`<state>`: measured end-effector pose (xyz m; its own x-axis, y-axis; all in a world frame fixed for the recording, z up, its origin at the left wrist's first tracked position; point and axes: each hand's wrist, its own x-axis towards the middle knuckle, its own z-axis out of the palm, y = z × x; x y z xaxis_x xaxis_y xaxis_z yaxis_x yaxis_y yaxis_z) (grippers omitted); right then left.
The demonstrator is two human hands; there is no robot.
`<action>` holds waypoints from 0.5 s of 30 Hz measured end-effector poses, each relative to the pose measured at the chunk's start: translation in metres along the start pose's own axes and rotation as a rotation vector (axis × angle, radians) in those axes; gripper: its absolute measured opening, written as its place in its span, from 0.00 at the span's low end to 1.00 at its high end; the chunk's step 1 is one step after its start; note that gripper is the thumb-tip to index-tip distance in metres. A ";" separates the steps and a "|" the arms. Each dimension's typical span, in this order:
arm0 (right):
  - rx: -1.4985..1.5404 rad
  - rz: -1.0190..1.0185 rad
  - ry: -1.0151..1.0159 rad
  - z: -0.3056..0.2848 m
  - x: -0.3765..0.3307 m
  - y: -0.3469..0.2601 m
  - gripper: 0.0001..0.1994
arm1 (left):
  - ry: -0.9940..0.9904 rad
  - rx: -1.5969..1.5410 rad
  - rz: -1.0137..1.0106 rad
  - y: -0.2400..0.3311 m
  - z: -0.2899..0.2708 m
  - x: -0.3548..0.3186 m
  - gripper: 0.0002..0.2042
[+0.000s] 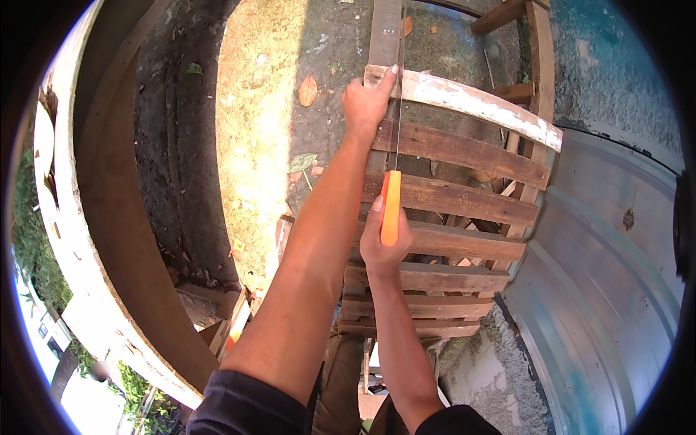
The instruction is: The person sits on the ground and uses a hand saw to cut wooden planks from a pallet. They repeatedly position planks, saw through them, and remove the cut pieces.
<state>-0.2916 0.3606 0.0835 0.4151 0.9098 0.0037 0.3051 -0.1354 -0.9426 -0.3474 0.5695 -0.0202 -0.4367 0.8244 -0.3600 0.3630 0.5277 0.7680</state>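
Ground: mossy concrete, dry leaves, upper frame. Centre: weathered slatted wooden pallet (449, 217). My left hand (368, 101) clenches its white-painted top plank (471, 101); my right hand (384, 243) grasps the saw's orange handle (391, 206), thin blade (398, 109) upright.

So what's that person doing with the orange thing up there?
A person is working a handsaw with an orange handle on a weathered wooden pallet. The right hand grips the handle, and the thin blade runs up to the pallet's top white-painted wooden plank. The left hand holds the end of that plank, thumb beside the blade. Mossy concrete ground lies below.
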 end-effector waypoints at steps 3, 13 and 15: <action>-0.040 0.063 -0.028 0.003 0.023 -0.009 0.13 | 0.017 0.043 -0.006 0.000 0.003 -0.001 0.39; -0.053 0.047 -0.026 -0.007 -0.006 -0.003 0.12 | 0.012 -0.023 0.021 -0.007 0.002 0.003 0.43; -0.062 0.062 -0.020 0.002 0.014 -0.010 0.12 | 0.004 -0.033 0.029 -0.005 0.004 0.002 0.42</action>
<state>-0.2903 0.3751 0.0923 0.4175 0.9066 -0.0610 0.3321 -0.2148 -0.9185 -0.3466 0.5689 -0.0268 -0.4300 0.8383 -0.3351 0.3483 0.4965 0.7951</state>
